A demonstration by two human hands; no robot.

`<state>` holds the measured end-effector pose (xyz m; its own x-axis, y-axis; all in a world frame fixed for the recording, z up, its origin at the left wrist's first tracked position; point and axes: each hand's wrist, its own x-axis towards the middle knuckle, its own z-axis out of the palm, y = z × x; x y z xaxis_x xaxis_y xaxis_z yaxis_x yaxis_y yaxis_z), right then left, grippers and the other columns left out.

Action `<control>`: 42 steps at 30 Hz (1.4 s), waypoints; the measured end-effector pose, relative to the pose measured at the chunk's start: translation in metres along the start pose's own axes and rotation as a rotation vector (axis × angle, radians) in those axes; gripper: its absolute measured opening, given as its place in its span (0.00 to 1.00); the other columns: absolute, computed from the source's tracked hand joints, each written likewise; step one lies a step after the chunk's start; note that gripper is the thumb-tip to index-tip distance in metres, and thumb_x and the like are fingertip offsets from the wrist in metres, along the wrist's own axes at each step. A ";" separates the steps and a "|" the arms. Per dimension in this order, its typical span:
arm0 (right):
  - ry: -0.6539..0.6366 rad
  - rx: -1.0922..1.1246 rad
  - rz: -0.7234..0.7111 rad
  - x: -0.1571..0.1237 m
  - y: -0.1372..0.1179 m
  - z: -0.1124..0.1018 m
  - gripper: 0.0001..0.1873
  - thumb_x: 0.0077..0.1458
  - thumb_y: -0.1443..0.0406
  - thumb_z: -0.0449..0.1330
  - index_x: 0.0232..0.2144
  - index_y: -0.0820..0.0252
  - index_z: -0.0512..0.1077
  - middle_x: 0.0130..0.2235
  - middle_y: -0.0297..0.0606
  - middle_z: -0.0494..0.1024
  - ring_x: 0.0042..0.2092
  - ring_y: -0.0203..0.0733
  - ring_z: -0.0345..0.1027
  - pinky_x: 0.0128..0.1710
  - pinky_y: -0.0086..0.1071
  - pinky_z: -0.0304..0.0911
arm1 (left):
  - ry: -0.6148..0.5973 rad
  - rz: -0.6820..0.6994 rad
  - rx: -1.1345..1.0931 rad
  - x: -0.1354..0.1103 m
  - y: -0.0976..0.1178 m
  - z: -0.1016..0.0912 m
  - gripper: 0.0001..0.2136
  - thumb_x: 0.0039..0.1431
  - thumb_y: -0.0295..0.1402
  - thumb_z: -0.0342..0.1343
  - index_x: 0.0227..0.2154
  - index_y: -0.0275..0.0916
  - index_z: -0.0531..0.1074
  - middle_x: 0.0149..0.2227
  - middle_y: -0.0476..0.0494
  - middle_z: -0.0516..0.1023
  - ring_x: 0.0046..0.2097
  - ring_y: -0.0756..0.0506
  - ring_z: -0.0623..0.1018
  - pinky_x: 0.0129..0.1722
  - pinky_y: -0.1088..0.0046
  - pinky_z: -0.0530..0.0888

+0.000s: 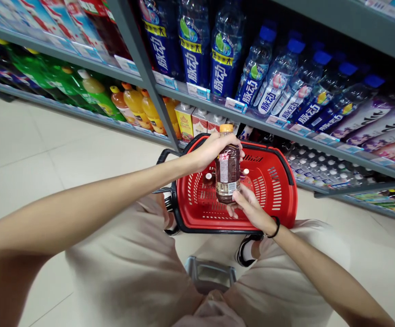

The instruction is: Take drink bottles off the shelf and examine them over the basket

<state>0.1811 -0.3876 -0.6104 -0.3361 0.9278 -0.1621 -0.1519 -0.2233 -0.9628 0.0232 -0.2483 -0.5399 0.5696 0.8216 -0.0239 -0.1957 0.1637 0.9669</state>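
Note:
A dark brown drink bottle [227, 170] with an orange cap is held upright over the red shopping basket [287, 200]. Its printed back label and barcode face me. My left hand [214, 151] is wrapped round the upper part of the bottle, just below the cap. At the lower end, the fingers and thumb of my right hand [250, 206] grip the base; a black band circles that wrist. Inside the basket lie bottles with pale caps, one white-capped bottle [209, 178] to the left and another capped bottle [246, 172] partly hidden behind the held one.
Grey shelving [197, 93] with price tags runs across the top. Blue-capped drink bottles [222, 50] stand on its middle shelf, juice bottles [136, 106] and drink cartons [185, 120] on the bottom one. A grey stool [211, 272] shows between my legs, above the tiled floor [23, 150].

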 end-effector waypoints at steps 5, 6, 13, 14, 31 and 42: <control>0.009 -0.016 -0.001 0.000 0.001 0.001 0.27 0.62 0.43 0.64 0.49 0.56 0.65 0.40 0.37 0.75 0.25 0.32 0.68 0.20 0.26 0.60 | -0.017 -0.009 -0.029 0.001 -0.002 -0.001 0.13 0.51 0.39 0.58 0.29 0.31 0.75 0.32 0.36 0.82 0.31 0.45 0.81 0.31 0.70 0.79; 0.010 -0.015 -0.002 0.000 0.001 0.001 0.28 0.62 0.43 0.64 0.50 0.56 0.65 0.41 0.38 0.75 0.25 0.32 0.68 0.20 0.26 0.60 | -0.019 -0.009 -0.030 0.001 -0.002 -0.001 0.13 0.51 0.39 0.58 0.29 0.31 0.75 0.32 0.35 0.82 0.31 0.45 0.81 0.32 0.70 0.79; 0.018 -0.030 -0.005 0.000 0.002 0.001 0.29 0.62 0.43 0.64 0.51 0.57 0.64 0.41 0.38 0.75 0.25 0.31 0.68 0.20 0.25 0.61 | -0.023 -0.013 -0.021 0.001 -0.001 -0.001 0.13 0.51 0.39 0.58 0.29 0.31 0.75 0.33 0.35 0.82 0.32 0.45 0.81 0.32 0.70 0.79; 0.023 -0.032 -0.006 0.000 0.002 0.001 0.29 0.62 0.43 0.64 0.51 0.57 0.64 0.40 0.38 0.75 0.25 0.31 0.67 0.20 0.26 0.61 | -0.027 -0.010 -0.021 0.001 -0.002 -0.001 0.13 0.51 0.39 0.58 0.29 0.31 0.75 0.33 0.35 0.82 0.32 0.44 0.81 0.32 0.70 0.79; 0.367 -0.148 -0.103 0.010 -0.022 -0.017 0.25 0.51 0.53 0.74 0.41 0.63 0.73 0.28 0.33 0.74 0.21 0.30 0.64 0.18 0.25 0.56 | 0.100 0.207 0.173 0.009 -0.004 -0.013 0.18 0.66 0.47 0.50 0.37 0.35 0.74 0.35 0.41 0.82 0.38 0.44 0.80 0.42 0.70 0.75; 0.562 -0.217 -0.319 0.008 -0.027 -0.023 0.39 0.45 0.61 0.79 0.56 0.57 0.68 0.53 0.45 0.77 0.41 0.43 0.75 0.28 0.31 0.74 | 0.048 0.370 0.385 -0.014 0.012 -0.004 0.19 0.54 0.46 0.69 0.39 0.37 0.73 0.38 0.43 0.78 0.42 0.43 0.78 0.49 0.65 0.76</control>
<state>0.2041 -0.3677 -0.5902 0.2372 0.9657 0.1057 0.0466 0.0974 -0.9942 0.0098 -0.2554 -0.5288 0.4788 0.8122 0.3333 -0.0642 -0.3463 0.9359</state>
